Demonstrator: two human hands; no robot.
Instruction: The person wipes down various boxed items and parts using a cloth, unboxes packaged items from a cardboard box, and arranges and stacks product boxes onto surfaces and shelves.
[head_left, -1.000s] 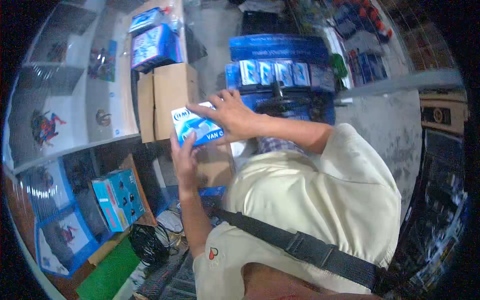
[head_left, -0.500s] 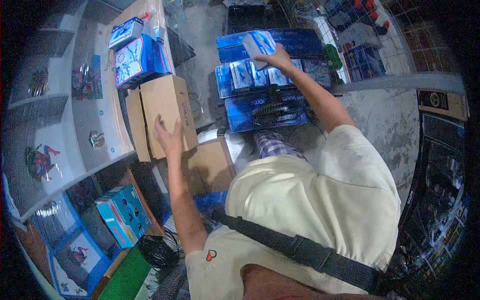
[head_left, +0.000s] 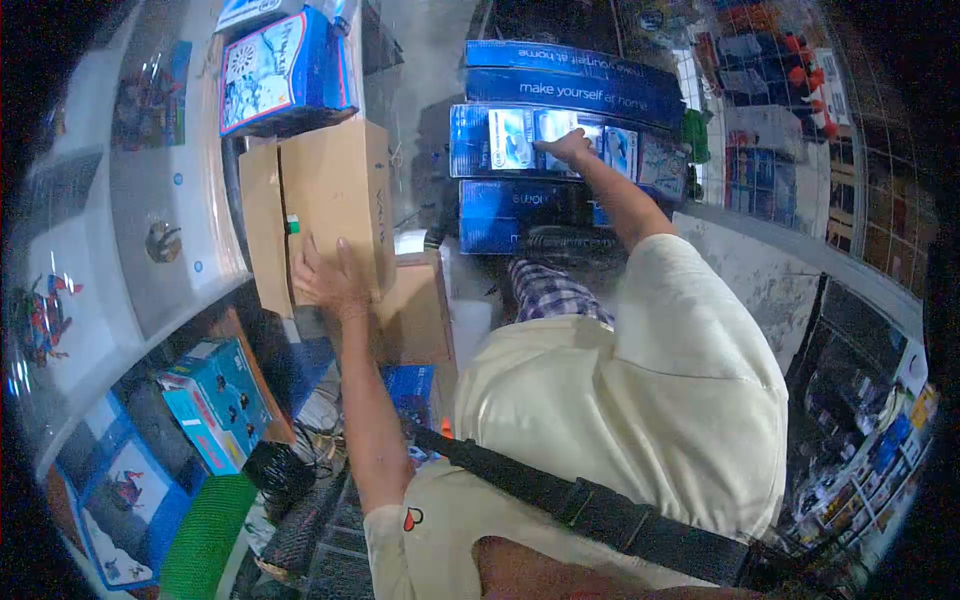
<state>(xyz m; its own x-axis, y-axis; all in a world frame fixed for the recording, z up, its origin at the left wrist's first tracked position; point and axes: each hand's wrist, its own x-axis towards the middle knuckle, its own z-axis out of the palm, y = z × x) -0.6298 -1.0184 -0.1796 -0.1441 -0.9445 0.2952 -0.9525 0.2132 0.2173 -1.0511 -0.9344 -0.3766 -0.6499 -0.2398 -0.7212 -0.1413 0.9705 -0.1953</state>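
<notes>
While the right hand (head_left: 570,148) reaches to the far middle of the scene, its thumb and fingers lie against the near part of a small box (head_left: 557,125); I cannot tell how firmly they close on it. The box sits directly at these fingertips, glossy, white and blue, its print too washed out to read. Similar packs stand in line with it: a left pack (head_left: 512,140) and a right pack (head_left: 621,152). Under the line is a blue carton (head_left: 468,140). Just beyond, a long carton (head_left: 570,92) reads "make yourself at home" in white, and a farther carton (head_left: 550,54) bears the same words upside down.

The left hand (head_left: 330,280), its fingers spread wide, lies over the near end of a brown cardboard box (head_left: 335,180), well apart from the small box. The cardboard is matte and plain, with blurred sideways lettering on its right face and a small green piece (head_left: 292,224) at the dark slit between its panels. Beyond it stands a shiny blue box (head_left: 280,75) with a printed picture; at near left are a teal box (head_left: 225,400), a tangle of black cable (head_left: 280,470) and a textured green roll (head_left: 210,530).
</notes>
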